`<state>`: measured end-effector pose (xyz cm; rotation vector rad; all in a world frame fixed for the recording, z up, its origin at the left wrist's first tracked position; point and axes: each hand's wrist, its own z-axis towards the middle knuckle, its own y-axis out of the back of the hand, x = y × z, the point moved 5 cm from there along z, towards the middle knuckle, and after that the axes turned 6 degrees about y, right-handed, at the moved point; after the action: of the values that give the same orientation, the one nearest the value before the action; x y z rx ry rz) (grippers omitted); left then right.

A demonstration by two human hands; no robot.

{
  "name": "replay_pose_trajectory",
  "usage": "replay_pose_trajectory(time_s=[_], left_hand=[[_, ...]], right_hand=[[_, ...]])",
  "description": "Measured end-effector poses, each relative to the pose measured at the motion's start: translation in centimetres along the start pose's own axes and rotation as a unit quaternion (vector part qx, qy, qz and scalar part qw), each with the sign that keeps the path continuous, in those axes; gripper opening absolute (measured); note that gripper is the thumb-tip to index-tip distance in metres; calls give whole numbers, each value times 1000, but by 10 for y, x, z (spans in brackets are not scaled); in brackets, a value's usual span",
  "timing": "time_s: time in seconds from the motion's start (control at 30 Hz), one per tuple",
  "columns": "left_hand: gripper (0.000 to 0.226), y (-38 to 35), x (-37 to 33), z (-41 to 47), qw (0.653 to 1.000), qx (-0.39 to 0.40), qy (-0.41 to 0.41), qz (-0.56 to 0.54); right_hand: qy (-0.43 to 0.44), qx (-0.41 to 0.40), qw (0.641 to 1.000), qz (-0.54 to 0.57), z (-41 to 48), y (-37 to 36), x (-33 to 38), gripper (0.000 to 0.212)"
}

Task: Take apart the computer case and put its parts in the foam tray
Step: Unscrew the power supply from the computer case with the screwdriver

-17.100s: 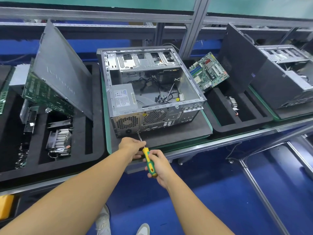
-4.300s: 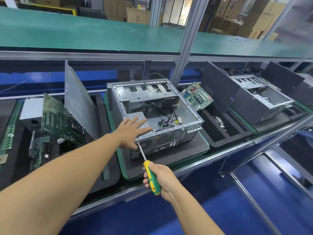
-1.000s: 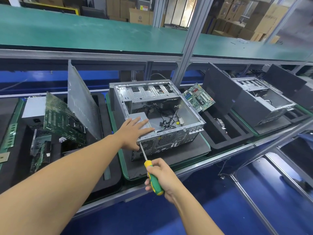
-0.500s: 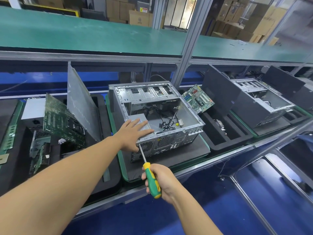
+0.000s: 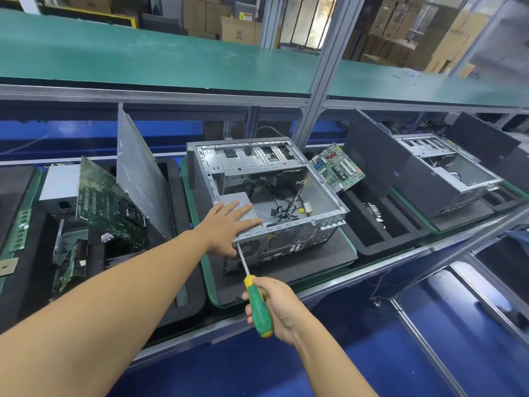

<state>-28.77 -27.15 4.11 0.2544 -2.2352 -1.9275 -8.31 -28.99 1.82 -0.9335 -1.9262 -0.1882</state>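
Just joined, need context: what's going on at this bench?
A person is stripping an open computer case. The left hand lies flat on the power supply in the case's near corner. The right hand grips a green and yellow screwdriver, its tip at the rear panel beside that power supply. Loose cables lie inside the case. The foam tray to the left holds a side panel and a circuit board.

left hand (image 5: pixel 229 224) on computer case (image 5: pixel 269 202), right hand (image 5: pixel 274 306) gripping screwdriver (image 5: pixel 256 299)
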Motion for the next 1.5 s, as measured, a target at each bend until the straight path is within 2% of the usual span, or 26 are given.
replay_pose_trajectory(time_s=[0.07, 0.13, 0.33, 0.57, 0.77, 1.0, 1.3, 1.4, 1.5], left_hand=[[105, 0, 0, 0, 1000, 1, 0, 1], [105, -1, 0, 0, 1000, 1, 0, 1], [104, -2, 1, 1, 1000, -6, -2, -3], [105, -4, 1, 3, 1000, -6, -1, -1], [106, -6, 2, 3, 1000, -8, 0, -1], [106, -6, 2, 4, 1000, -8, -1, 0], [106, -4, 1, 2, 1000, -3, -1, -1], [106, -2, 1, 0, 1000, -3, 0, -5], [105, -1, 0, -1, 1000, -2, 1, -3]], right_hand=[[-26, 23, 999, 11, -1, -3, 1, 27], [-29, 26, 999, -2, -2, -3, 2, 26], [29, -1, 1000, -10, -1, 5, 1, 13], [35, -29, 999, -30, -2, 8, 2, 19], [-23, -8, 999, 25, -2, 4, 2, 25], [24, -26, 999, 19, 0, 11, 0, 21], [42, -24, 999, -7, -1, 7, 6, 30], [41, -40, 998, -16, -2, 11, 8, 22], [1, -20, 999, 28, -3, 9, 6, 18]])
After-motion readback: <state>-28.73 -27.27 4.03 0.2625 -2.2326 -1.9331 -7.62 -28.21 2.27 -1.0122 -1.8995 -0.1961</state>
